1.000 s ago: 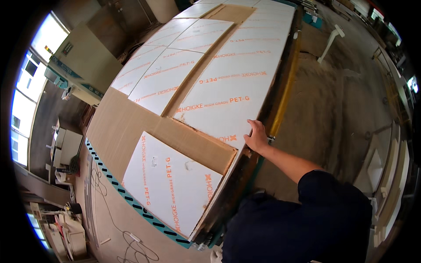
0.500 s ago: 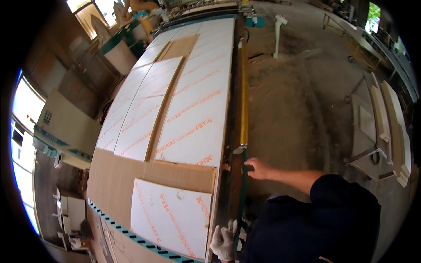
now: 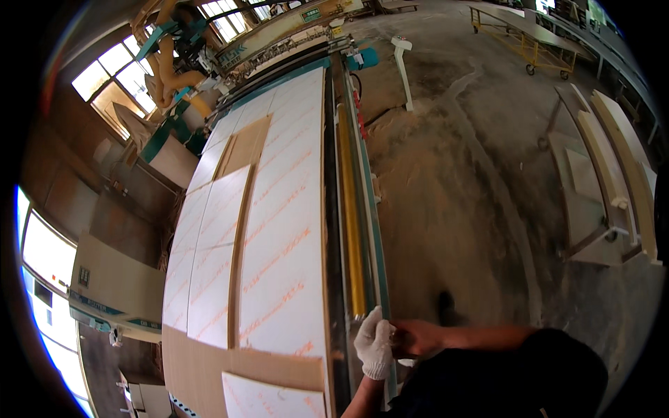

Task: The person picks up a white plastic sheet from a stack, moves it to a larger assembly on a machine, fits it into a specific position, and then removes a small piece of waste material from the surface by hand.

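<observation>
My left hand [image 3: 376,346], in a white knit glove, is raised at the right edge of the long machine bed with its fingers bent together. Against it is my bare right hand [image 3: 418,338], whose curled fingers are partly hidden behind the glove. What either hand grips cannot be made out. A small pale patch shows below the right hand. Just beyond the hands ends a long yellow bar [image 3: 352,230] that runs along the bed. White panels with orange print [image 3: 286,230] lie cut on the bed, and a smaller white panel [image 3: 272,397] lies nearest me.
A brown base board [image 3: 195,355] shows between the panels. The machine's gantry [image 3: 279,52] stands at the far end, with a white post [image 3: 402,73] to its right. Boards lean on a rack [image 3: 599,174] at the right. A yellow-framed cart [image 3: 529,42] stands farther back.
My view has shifted toward the far end of the bed. My hands, apart before, have come together near the end of the yellow bar.
</observation>
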`<state>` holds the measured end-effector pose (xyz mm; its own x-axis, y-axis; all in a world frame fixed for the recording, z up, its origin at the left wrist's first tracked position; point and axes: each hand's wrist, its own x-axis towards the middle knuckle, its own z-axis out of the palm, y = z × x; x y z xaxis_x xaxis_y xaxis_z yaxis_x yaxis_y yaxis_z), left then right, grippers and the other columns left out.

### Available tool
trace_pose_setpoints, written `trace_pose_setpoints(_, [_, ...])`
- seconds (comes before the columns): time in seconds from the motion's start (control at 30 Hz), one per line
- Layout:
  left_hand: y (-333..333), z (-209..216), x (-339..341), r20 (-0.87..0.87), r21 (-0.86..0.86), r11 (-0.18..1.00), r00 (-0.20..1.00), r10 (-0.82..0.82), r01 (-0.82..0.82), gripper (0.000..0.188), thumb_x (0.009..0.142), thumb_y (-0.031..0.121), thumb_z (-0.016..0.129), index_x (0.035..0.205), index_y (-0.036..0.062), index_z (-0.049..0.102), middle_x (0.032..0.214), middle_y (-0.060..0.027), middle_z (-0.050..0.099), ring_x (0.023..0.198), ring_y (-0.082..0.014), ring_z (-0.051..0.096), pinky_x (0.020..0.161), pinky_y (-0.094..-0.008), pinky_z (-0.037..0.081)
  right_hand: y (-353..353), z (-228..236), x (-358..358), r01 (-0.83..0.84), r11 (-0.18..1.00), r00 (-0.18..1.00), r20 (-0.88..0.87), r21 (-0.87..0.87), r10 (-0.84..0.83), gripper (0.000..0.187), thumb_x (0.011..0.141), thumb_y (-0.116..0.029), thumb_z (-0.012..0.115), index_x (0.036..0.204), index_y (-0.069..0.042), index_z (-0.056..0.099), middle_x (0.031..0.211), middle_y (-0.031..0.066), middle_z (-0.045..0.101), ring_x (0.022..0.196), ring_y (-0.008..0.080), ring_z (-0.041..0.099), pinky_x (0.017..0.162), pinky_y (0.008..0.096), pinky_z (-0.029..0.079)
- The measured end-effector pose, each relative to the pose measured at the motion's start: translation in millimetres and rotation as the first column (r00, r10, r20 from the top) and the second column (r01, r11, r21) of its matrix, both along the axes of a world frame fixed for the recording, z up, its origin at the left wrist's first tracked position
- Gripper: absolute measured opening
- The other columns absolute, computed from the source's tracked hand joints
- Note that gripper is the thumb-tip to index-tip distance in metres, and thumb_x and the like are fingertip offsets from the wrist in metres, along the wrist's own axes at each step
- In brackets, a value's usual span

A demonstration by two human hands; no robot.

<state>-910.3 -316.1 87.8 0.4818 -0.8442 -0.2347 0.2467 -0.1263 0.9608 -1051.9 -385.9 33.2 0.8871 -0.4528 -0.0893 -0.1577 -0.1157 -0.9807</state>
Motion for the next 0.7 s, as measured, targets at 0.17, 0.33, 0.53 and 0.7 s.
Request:
trace_pose_setpoints(0.17, [-147.4, -9.1, -39.1, 0.076, 0.040, 0.965, 0.962, -0.262, 0.260, 0.050, 0.097, 0.006, 0.064, 0.144, -0.0061, 0.051, 0.095, -0.0015, 0.067, 0.081, -0.0055, 0.058, 0.073, -0.0211, 0.051, -117.6, -27.8, -81.2, 0.309, 0.950, 0.950, -0.020, -0.053, -0.310, 0.040, 0.091, -0.026, 0.069, 0.124, -0.004, 0.066, 0.091, 0.0171, 0.073, 0.085, 0.0283, 0.072, 0.075, 0.0392, 0.054])
trace_pose_setpoints(0.33, [-264.1, 3.5, -25.5, 0.291, 0.183, 0.925, 0.880, -0.375, 0.334, 0.053, 0.095, 0.012, 0.066, 0.144, -0.0042, 0.051, 0.098, -0.0030, 0.070, 0.083, -0.0066, 0.062, 0.076, -0.0228, 0.052, -246.8, 18.4, -144.5, 0.629, 0.774, 0.772, -0.168, 0.064, -0.613, 0.028, 0.098, -0.021, 0.064, 0.083, 0.003, 0.066, 0.065, 0.0018, 0.060, 0.063, 0.0077, 0.058, 0.058, 0.0314, 0.050])
trace_pose_setpoints(0.53, [-414.5, -10.8, 25.9, 0.465, 0.293, 0.870, 0.736, -0.492, 0.396, 0.054, 0.093, 0.024, 0.067, 0.139, -0.0015, 0.057, 0.104, -0.0108, 0.075, 0.093, -0.0142, 0.070, 0.084, -0.0297, 0.055, -363.4, -11.0, -179.3, 0.835, 0.545, 0.549, -0.160, 0.071, -0.820, 0.033, 0.098, -0.018, 0.063, 0.073, 0.003, 0.058, 0.059, -0.0025, 0.053, 0.060, 0.0055, 0.051, 0.054, 0.0305, 0.044])
trace_pose_setpoints(0.7, [-551.8, -39.6, 50.7, 0.192, 0.113, 0.864, 0.843, -0.503, 0.490, 0.045, 0.103, 0.025, 0.059, 0.138, -0.0024, 0.058, 0.113, -0.0116, 0.074, 0.098, -0.0171, 0.069, 0.089, -0.0319, 0.054, -483.6, -16.5, -117.8, 0.822, 0.552, 0.550, -0.057, -0.144, -0.833, 0.030, 0.098, -0.017, 0.061, 0.121, 0.000, 0.068, 0.088, 0.0033, 0.068, 0.083, 0.0087, 0.060, 0.075, 0.0288, 0.050])
